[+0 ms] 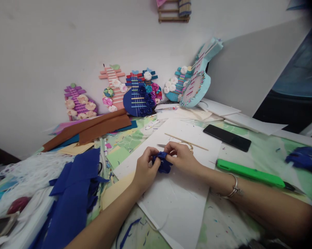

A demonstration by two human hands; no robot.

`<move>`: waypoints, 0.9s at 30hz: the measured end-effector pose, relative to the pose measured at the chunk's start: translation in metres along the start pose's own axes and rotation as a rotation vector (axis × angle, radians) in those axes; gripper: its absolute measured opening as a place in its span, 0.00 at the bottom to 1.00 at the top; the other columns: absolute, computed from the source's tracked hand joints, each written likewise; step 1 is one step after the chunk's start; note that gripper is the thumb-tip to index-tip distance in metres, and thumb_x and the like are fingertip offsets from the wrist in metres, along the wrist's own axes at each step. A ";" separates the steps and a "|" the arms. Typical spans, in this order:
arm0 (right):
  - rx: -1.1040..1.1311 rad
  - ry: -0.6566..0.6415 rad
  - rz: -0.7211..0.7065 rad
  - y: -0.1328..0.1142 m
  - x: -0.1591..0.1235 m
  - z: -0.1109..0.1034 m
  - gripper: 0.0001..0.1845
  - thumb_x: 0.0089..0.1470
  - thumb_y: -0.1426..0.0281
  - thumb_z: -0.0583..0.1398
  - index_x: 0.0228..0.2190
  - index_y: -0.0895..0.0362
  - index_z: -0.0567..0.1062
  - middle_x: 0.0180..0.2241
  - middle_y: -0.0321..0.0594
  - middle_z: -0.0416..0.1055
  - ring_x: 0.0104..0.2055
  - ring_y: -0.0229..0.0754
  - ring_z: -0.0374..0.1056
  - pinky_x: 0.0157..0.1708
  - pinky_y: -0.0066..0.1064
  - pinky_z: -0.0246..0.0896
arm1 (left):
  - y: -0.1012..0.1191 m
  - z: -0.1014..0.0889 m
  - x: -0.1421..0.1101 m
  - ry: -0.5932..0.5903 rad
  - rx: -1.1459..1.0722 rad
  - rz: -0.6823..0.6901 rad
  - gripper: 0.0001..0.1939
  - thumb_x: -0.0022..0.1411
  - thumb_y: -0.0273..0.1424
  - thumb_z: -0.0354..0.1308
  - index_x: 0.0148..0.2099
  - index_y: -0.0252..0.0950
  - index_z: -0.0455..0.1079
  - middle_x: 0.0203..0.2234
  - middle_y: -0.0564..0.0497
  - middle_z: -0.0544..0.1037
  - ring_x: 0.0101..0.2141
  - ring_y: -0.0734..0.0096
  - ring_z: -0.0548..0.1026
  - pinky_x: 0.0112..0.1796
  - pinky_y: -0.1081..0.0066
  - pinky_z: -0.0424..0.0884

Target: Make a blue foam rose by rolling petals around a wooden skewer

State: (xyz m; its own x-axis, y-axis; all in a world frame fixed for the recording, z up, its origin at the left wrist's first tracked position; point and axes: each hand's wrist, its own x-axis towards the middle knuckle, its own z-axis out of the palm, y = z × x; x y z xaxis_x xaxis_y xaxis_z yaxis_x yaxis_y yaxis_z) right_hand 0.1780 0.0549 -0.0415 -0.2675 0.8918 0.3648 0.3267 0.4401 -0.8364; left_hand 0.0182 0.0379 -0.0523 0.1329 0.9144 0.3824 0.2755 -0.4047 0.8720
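Note:
Between my two hands is a small ruffled dark-blue paper flower (pixel 164 165), held over a white sheet (pixel 182 207). My left hand (pixel 147 167) pinches its left side with thumb and fingers. On its right side, my right hand (pixel 180 156) grips the edge with bent fingers. Scissors (pixel 189 146) with gold handles lie on the sheet, partly hidden behind my right hand. Just beyond them rests a thin wooden stick (pixel 186 141).
A green utility knife (pixel 250 172) and a black phone (pixel 227 137) lie to the right. Blue crepe paper (pixel 74 197) and white stringy shreds (pixel 36 173) cover the left. Brown paper (pixel 93 128) lies behind. Decorated paper instruments, including a blue one (pixel 131 100), lean against the wall.

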 end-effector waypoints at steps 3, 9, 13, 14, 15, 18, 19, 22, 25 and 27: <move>0.022 0.014 -0.011 0.001 0.001 0.000 0.06 0.44 0.78 0.56 0.26 0.58 0.70 0.26 0.35 0.70 0.30 0.35 0.66 0.32 0.28 0.63 | 0.001 -0.001 0.002 -0.017 -0.179 -0.092 0.07 0.53 0.26 0.57 0.37 0.35 0.67 0.32 0.51 0.74 0.35 0.71 0.72 0.37 0.72 0.68; 0.035 0.016 -0.006 0.001 0.000 0.000 0.05 0.43 0.78 0.56 0.25 0.57 0.69 0.25 0.35 0.69 0.28 0.35 0.66 0.31 0.29 0.64 | 0.001 -0.004 0.006 -0.013 -0.333 -0.255 0.08 0.48 0.31 0.64 0.31 0.32 0.71 0.23 0.53 0.75 0.25 0.74 0.72 0.29 0.75 0.68; 0.026 0.012 -0.015 0.001 0.000 0.000 0.05 0.42 0.78 0.55 0.24 0.57 0.68 0.25 0.34 0.68 0.28 0.35 0.65 0.30 0.29 0.62 | 0.000 -0.005 0.006 0.001 -0.341 -0.268 0.08 0.48 0.31 0.64 0.30 0.31 0.74 0.24 0.51 0.77 0.26 0.73 0.73 0.30 0.73 0.69; 0.029 0.009 -0.012 0.002 0.000 0.000 0.05 0.42 0.78 0.55 0.25 0.57 0.68 0.25 0.34 0.68 0.28 0.35 0.65 0.30 0.29 0.62 | 0.000 -0.005 0.006 0.006 -0.334 -0.273 0.08 0.47 0.30 0.64 0.31 0.31 0.75 0.25 0.50 0.78 0.26 0.72 0.73 0.31 0.73 0.69; 0.031 0.007 -0.006 0.002 0.000 -0.001 0.05 0.42 0.78 0.55 0.25 0.57 0.68 0.25 0.34 0.68 0.28 0.35 0.65 0.30 0.28 0.61 | 0.000 -0.005 0.006 0.010 -0.322 -0.277 0.08 0.47 0.30 0.64 0.31 0.31 0.76 0.25 0.49 0.79 0.27 0.72 0.74 0.31 0.72 0.69; 0.022 0.001 0.013 0.003 0.001 -0.001 0.06 0.42 0.78 0.55 0.26 0.57 0.68 0.25 0.34 0.68 0.27 0.34 0.64 0.29 0.27 0.60 | 0.002 -0.004 0.006 0.013 -0.268 -0.272 0.07 0.47 0.29 0.63 0.31 0.32 0.76 0.26 0.49 0.79 0.28 0.71 0.74 0.32 0.72 0.70; 0.009 0.001 0.014 0.002 0.001 -0.002 0.06 0.42 0.78 0.55 0.26 0.57 0.68 0.25 0.34 0.68 0.27 0.34 0.64 0.28 0.27 0.59 | 0.003 -0.004 0.006 0.018 -0.247 -0.266 0.07 0.47 0.29 0.63 0.31 0.32 0.76 0.26 0.50 0.79 0.27 0.71 0.74 0.32 0.72 0.70; -0.100 0.009 -0.023 -0.002 -0.001 -0.002 0.08 0.41 0.79 0.55 0.28 0.57 0.68 0.23 0.32 0.67 0.25 0.34 0.63 0.27 0.26 0.56 | 0.005 -0.002 0.003 0.054 -0.169 -0.232 0.06 0.48 0.27 0.61 0.31 0.32 0.75 0.25 0.50 0.79 0.27 0.71 0.74 0.32 0.73 0.69; -0.283 -0.001 -0.185 -0.006 -0.005 -0.001 0.10 0.43 0.79 0.55 0.31 0.56 0.68 0.24 0.33 0.67 0.27 0.36 0.63 0.29 0.27 0.55 | 0.005 0.000 0.000 0.081 -0.050 -0.139 0.03 0.49 0.26 0.58 0.29 0.33 0.73 0.24 0.52 0.77 0.28 0.71 0.73 0.32 0.73 0.69; -0.369 -0.011 -0.307 -0.006 -0.007 0.000 0.12 0.44 0.80 0.55 0.33 0.57 0.68 0.28 0.37 0.68 0.31 0.38 0.63 0.32 0.28 0.55 | 0.004 0.001 -0.002 0.093 0.022 -0.061 0.02 0.50 0.25 0.57 0.29 0.34 0.71 0.24 0.53 0.76 0.28 0.72 0.73 0.33 0.73 0.68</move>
State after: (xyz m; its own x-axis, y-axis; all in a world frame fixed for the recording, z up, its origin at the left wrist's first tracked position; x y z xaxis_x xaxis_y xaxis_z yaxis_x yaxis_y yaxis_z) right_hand 0.1779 0.0458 -0.0392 -0.4111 0.7143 0.5663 0.5305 0.6927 -0.4886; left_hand 0.0200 0.0339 -0.0496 0.0262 0.9340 0.3562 0.3017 -0.3471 0.8880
